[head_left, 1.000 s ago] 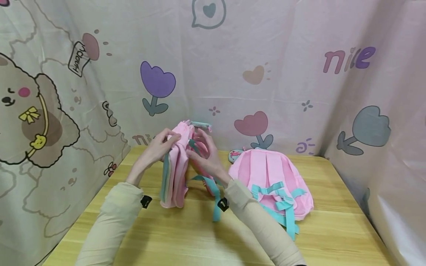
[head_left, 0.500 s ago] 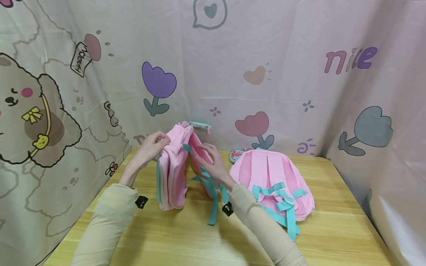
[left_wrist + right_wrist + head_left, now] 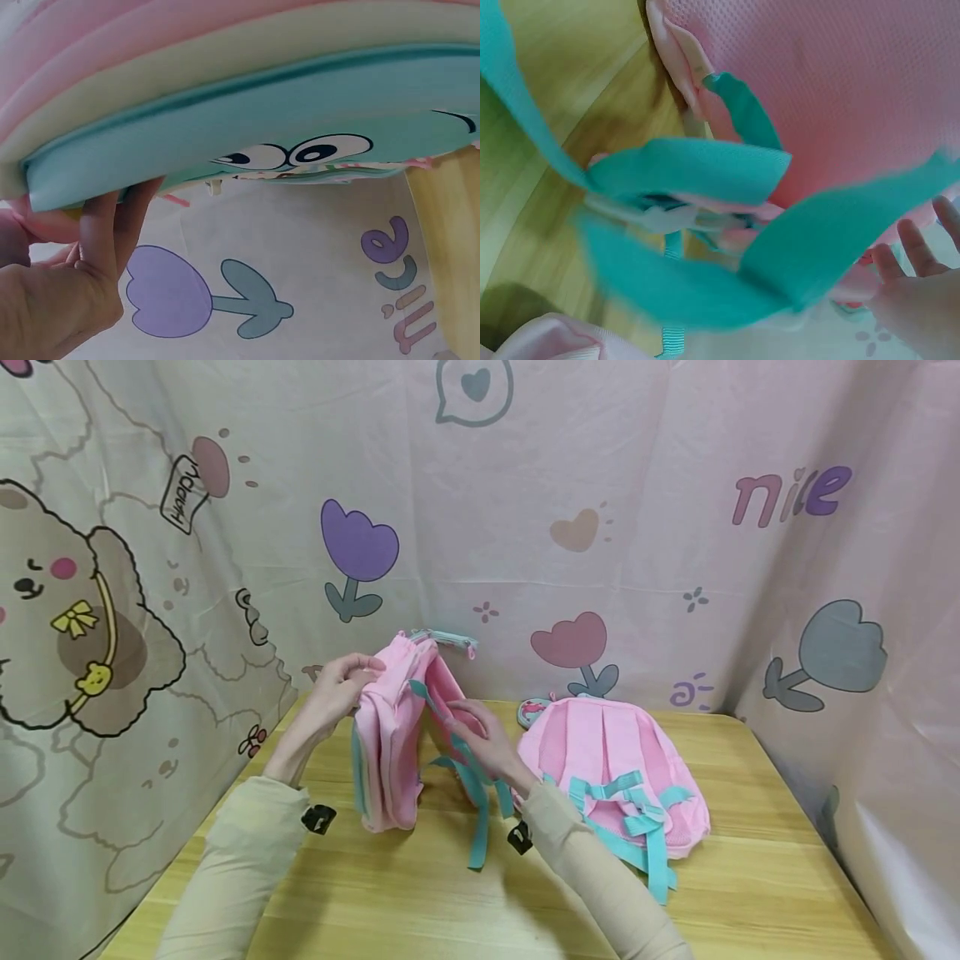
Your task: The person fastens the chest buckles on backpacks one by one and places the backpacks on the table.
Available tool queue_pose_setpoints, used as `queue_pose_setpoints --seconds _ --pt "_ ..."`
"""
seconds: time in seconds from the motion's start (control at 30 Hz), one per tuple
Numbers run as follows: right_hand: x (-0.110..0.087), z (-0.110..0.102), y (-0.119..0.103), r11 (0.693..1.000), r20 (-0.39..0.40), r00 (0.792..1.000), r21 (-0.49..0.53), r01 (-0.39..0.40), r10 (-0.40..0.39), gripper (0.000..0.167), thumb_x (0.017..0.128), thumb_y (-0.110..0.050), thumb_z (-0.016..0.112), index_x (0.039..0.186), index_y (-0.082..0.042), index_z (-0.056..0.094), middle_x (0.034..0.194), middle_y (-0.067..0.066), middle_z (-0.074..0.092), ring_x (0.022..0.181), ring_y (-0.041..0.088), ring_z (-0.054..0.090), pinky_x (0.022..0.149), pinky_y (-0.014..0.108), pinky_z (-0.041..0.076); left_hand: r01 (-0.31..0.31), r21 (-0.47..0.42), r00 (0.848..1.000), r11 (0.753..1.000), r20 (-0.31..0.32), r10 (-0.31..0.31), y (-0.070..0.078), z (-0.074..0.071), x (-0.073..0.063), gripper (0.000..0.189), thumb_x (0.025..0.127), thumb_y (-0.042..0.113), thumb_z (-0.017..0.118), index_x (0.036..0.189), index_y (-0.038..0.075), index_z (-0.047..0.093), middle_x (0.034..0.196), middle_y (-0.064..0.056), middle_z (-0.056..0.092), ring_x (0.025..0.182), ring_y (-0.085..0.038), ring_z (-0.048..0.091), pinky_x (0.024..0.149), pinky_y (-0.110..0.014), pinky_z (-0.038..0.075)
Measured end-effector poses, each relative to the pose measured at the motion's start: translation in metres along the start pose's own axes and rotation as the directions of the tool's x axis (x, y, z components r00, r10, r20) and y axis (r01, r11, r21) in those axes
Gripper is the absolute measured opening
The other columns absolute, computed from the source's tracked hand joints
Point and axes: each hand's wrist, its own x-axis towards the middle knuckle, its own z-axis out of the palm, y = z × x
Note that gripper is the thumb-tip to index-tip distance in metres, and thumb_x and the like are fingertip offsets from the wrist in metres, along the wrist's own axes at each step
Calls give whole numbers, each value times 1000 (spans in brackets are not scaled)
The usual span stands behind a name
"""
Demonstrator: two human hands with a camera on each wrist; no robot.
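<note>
A pink child's backpack (image 3: 397, 718) stands side-on on the table, its teal front with cartoon eyes (image 3: 315, 150) turned left. My left hand (image 3: 341, 693) grips its upper left edge; in the left wrist view the fingers (image 3: 105, 232) lie against the teal front panel. My right hand (image 3: 487, 739) is at the pink shoulder strap (image 3: 447, 681) on the back side. In the right wrist view, that hand's fingers (image 3: 915, 247) are spread and nearly straight beside the strap. Loose teal webbing (image 3: 840, 232) crosses in front of the mesh back panel (image 3: 817, 90).
A second pink backpack (image 3: 603, 735) lies at the right with its straps up and teal webbing (image 3: 654, 860) trailing over the wooden table (image 3: 420, 902). A small round tag (image 3: 531, 712) sits behind it. Printed curtains (image 3: 465, 527) hang right behind the table.
The backpack has shifted slightly left and turned a little. My left hand moved left along with it. My right hand slid down and right along the shoulder strap, which now stands farther from the bag.
</note>
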Motion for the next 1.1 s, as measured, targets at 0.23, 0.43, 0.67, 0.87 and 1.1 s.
queue_pose_setpoints --seconds 0.23,0.43,0.67,0.87,1.1 --pt "5 2 18 999 -48 998 15 48 -47 39 100 -11 58 137 0 57 150 23 48 144 39 40 120 60 30 -29 -105 996 994 -84 20 -2 1 -2 31 103 10 46 128 -7 53 79 8 52 55 2 48 48 -16 43" --pt "4 -2 25 993 -69 990 -10 121 -121 44 98 -16 61 138 1 55 151 23 44 142 42 40 115 63 35 -22 -138 994 990 -105 7 -9 1 -4 32 103 11 47 129 -6 52 80 10 54 56 1 52 49 -17 46" --pt "-1 -2 32 999 19 999 -19 31 -31 54 99 -23 60 144 4 47 145 28 52 126 48 57 102 51 53 -59 11 994 998 -93 60 -14 -10 -7 36 102 4 38 135 -4 50 129 -22 54 65 -1 49 55 -18 43" --pt "-2 5 34 998 160 985 -8 -62 62 49 101 -17 59 146 -2 48 147 24 54 131 45 56 107 50 50 -5 137 995 991 -101 19 -14 -16 -8 51 107 36 42 143 0 44 148 -27 46 117 -28 54 94 -34 47" --pt "-5 9 35 998 210 976 -29 -55 60 46 101 -21 61 144 -7 54 149 15 54 136 37 52 110 50 47 56 206 996 977 -76 -42 -9 -19 -8 94 88 50 73 155 5 26 161 -22 31 144 -38 34 118 -59 29"
